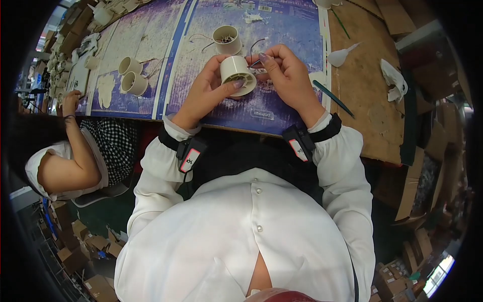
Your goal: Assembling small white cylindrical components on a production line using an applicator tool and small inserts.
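My left hand (pixel 204 95) is closed around a cream plastic cup-shaped housing (pixel 234 66), tilted so that its spoked, flanged end faces me. The left thumb presses on that end. Beside the housing, my right hand (pixel 291 75) pinches thin dark wires (pixel 252 49) between thumb and fingertips; one wire curls up above the fingers. Whether the wires join the housing is hidden by the fingers. Just beyond stands a second cream cup (pixel 227 49) with small metal pieces inside, and thin wires trail from its left side.
Two more cream cups (pixel 135 86) stand to the left on the blue, worn table cover (pixel 151 40). On the brown board at right are a dark green stick (pixel 332 98), a white pointed nozzle (pixel 343 55) and a crumpled white piece (pixel 395 80). A co-worker's arm (pixel 75 146) rests at far left.
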Demonstrator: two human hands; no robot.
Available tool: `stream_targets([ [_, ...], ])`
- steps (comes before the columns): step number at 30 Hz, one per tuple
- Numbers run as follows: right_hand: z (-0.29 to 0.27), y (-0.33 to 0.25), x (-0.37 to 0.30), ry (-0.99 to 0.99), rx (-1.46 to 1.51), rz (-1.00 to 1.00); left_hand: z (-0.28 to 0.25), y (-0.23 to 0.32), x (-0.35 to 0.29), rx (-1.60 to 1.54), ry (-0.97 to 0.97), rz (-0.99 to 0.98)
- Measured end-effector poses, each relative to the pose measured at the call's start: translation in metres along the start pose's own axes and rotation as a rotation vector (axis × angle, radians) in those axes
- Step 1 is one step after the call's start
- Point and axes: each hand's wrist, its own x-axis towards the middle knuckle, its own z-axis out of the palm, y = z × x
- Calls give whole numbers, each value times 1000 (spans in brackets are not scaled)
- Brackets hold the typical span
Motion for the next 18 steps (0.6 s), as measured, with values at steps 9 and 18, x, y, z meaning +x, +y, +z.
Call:
stream_targets([
  [9,-7,0,-3,-16,-51,-66,1,-8,-2,246,122,107],
  [18,-2,-18,-5,-42,-284,-150,-5,3,-6,731,188,393],
])
